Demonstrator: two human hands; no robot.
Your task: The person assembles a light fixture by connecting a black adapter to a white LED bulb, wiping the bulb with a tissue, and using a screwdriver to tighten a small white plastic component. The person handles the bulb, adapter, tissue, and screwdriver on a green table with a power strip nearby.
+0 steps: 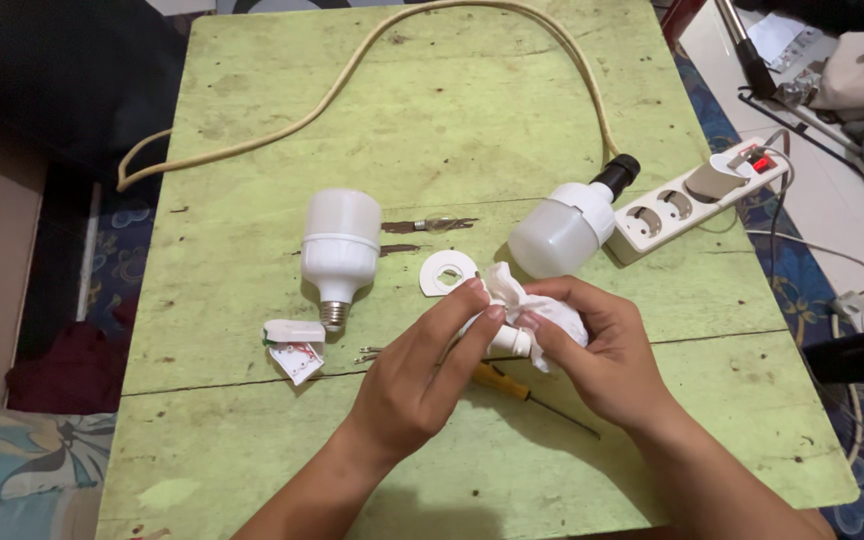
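Over a pale green wooden table (252, 120), the left hand (422, 370) and the right hand (602, 360) meet on a small white lamp part (508, 341) half wrapped in a crumpled white tissue (537, 315). The left fingers are closed in a pinch on the upper edge of the tissue and the part; the right hand cups the bundle from the other side, its fingers curled around the tissue. Just beneath the hands lies a yellow-handled screwdriver (500, 381), its thin shaft pointing toward the right edge of the table. A white plastic ring (448, 273) lies flat just beyond the left fingertips. Farther left rests a white LED bulb (340, 250) with its screw base toward the person, and near that base sits a small white piece with a printed board (294, 349). A second white bulb (564, 232) is screwed into a black socket on a cream cable (352, 70), beside a white power strip (697, 195) with a red switch.
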